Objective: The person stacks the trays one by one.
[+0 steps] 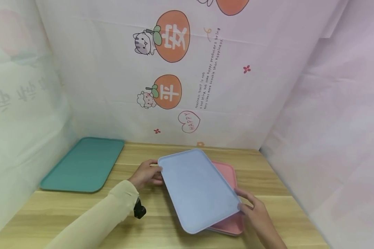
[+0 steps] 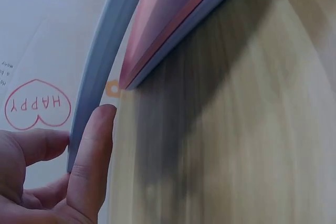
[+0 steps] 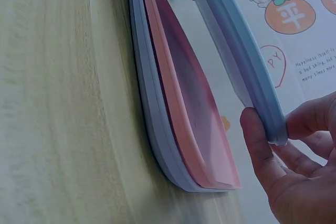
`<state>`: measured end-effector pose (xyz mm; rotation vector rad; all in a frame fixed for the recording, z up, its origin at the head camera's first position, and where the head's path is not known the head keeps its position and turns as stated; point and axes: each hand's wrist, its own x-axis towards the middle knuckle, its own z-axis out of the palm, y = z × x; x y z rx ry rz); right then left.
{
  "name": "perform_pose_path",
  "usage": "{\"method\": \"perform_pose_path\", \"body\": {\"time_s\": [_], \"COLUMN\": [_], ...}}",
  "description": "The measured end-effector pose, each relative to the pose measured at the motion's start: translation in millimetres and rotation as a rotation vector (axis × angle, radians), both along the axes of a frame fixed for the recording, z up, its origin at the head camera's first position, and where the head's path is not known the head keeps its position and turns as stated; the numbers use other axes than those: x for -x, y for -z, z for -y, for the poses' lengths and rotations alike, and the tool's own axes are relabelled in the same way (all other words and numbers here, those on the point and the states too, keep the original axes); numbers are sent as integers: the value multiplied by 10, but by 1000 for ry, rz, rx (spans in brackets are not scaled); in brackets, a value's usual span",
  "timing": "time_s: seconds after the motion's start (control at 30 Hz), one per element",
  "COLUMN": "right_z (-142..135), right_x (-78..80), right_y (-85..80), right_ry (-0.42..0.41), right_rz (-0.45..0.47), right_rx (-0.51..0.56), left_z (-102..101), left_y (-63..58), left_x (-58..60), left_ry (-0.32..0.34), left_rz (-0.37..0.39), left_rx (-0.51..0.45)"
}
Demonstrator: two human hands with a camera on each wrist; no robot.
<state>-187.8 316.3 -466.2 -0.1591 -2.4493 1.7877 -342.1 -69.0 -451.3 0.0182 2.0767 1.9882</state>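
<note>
Between both hands hangs a light blue tray [image 1: 199, 190], raised and turned at an angle over a pink tray [image 1: 225, 173]. My left hand [image 1: 147, 174] pinches its far left corner between thumb and fingers. At the opposite, near right corner, my right hand [image 1: 257, 211] pinches the rim. In the right wrist view a gap shows between the blue tray [image 3: 247, 51] and the pink tray [image 3: 178, 87]. The pink one lies stacked on a pale lavender tray [image 3: 157, 124] on the table.
A teal tray [image 1: 84, 166] lies on the wooden table [image 1: 137, 228] at the far left. Printed cloth [image 1: 121, 69] stands behind the table, with more cloth along the left and right sides. A black wrist strap [image 1: 139, 209] hangs under the left sleeve.
</note>
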Motion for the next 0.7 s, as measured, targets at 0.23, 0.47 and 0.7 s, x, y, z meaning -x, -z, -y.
{"method": "perform_pose_path", "body": {"time_s": [0.23,0.47,0.7], "right_z": [-7,17,20], "right_x": [-57,-70,-87], "right_y": [17,22,38], "right_ry": [27,85,101], "right_rz": [7,-21,-32], "right_rx": [26,57,110], "left_z": [-104,-194,-253], "left_y": [35,35,65], "left_x": [-50,-119,-207], "left_ry": [29,48,125], "left_rz": [-14,-17,-2], "left_rx": [-64,-42,-16]}}
